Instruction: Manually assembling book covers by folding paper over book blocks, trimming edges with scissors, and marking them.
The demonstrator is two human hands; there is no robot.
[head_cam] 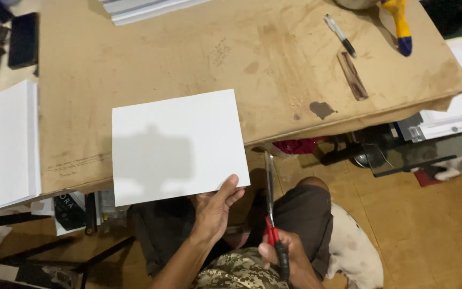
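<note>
Left hand pinched the white sheet by its bottom right corner, over the table edge. Right hand was closed on the scissors, blades up beside the sheet. Risk: one-corner hold, sheet could sag and the cut wander.

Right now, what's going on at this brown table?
A seated person holds a blank white square sheet of paper by its lower right corner with the left hand, lifted over the edge of the stained brown cardboard-covered table. The right hand grips red-and-black-handled scissors, blades pointing up beside the sheet but apart from it. A stack of white paper sits at the left; a black-and-white pen lies farther back.
</note>
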